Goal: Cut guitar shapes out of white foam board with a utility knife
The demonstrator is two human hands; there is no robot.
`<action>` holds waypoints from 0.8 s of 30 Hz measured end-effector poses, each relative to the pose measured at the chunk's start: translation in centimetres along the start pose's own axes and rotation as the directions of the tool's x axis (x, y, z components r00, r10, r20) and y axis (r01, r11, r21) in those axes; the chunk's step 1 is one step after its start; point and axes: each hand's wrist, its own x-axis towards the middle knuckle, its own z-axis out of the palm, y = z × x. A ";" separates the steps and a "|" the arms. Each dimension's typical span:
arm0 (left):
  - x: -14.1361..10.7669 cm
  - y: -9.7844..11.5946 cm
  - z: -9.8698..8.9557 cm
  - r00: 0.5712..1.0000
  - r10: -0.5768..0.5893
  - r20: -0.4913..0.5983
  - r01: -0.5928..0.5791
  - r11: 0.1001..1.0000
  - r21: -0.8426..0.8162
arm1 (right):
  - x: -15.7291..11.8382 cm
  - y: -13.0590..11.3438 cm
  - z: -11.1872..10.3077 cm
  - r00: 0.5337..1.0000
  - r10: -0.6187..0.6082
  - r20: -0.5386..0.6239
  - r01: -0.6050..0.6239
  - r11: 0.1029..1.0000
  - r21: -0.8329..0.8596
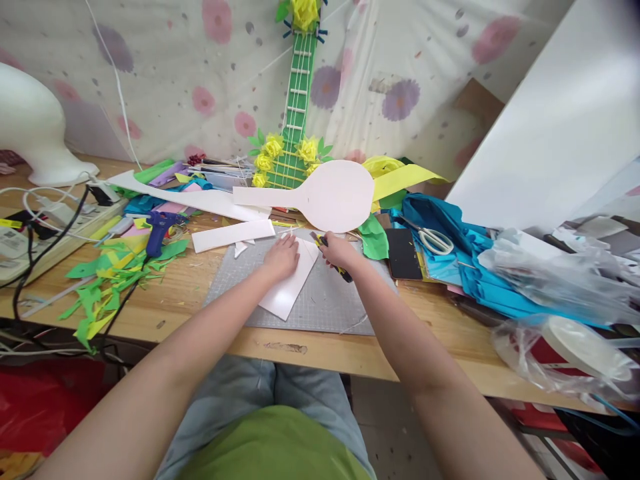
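Observation:
My left hand (282, 257) lies flat with fingers stretched over a white foam board piece (289, 291), pressing it onto the grey cutting mat (325, 303). In my right hand (337, 251) is a yellow and black utility knife (342, 272), its tip beside the board's upper right edge. Just beyond the hands rests a white guitar-shaped cutout (340, 197) with a long neck. A white strip (233, 235) and small white scraps (241, 249) lie to the left of the mat's top.
A green toy guitar (295, 107) with yellow flowers leans at the back. On the left are a blue glue gun (163, 230), green and yellow scraps (105, 273) and a power strip (60, 243). To the right lie a black phone (404, 254), scissors (434, 240) and blue paper (475, 267).

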 end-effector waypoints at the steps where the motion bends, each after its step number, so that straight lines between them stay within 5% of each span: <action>1: -0.1 -0.3 0.5 1.000 -0.001 -0.002 0.001 1.000 -0.023 | 0.4 -0.9 0.1 1.000 -0.019 0.025 0.021 0.994 -0.104; 9: 0.2 -0.2 1.7 0.997 -0.080 -0.001 0.080 0.993 -0.085 | 1.9 -4.1 0.6 0.980 -0.127 0.152 0.186 0.848 -0.496; 24: 0.9 0.6 1.9 0.984 -0.177 0.022 0.178 0.975 -0.132 | -4.1 -0.4 1.0 0.983 -0.103 0.150 0.169 0.820 -0.547</action>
